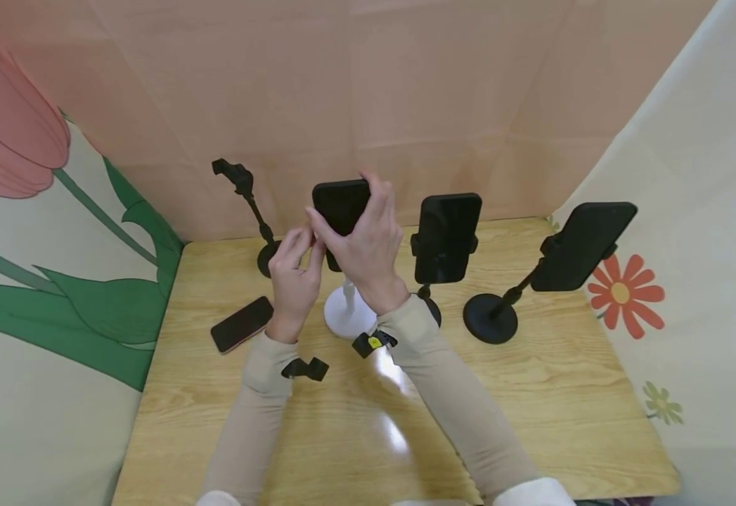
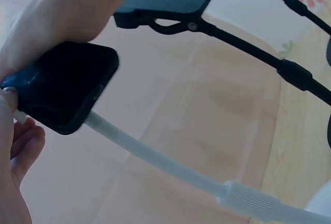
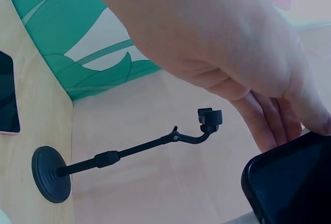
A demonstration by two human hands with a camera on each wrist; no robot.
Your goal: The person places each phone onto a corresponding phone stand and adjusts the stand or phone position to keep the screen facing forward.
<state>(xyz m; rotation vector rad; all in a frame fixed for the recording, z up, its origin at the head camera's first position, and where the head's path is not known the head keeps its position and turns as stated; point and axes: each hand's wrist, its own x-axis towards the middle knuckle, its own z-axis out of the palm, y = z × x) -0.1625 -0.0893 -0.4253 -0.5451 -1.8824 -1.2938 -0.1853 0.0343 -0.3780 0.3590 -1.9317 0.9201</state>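
Note:
A black phone [image 1: 341, 204] stands upright at the head of a white phone stand [image 1: 347, 315]. My right hand [image 1: 372, 246] grips this phone, with its thumb across the front and its fingers over the top right edge. At the phone's left edge, my left hand [image 1: 294, 281] pinches the stand's white clamp [image 2: 19, 116] between thumb and curled fingers. Much of the clamp is hidden behind the phone. In the right wrist view, the left thumb [image 3: 316, 118] lies right at the phone's edge.
Two black stands to the right hold phones [image 1: 448, 239] [image 1: 583, 246]. Back left, another black stand [image 1: 255, 207] has a bare clamp. A dark phone [image 1: 242, 324] lies flat on the wooden table [image 1: 178, 422] left of my left hand. Curtains [image 1: 437, 91] hang behind and beside the table.

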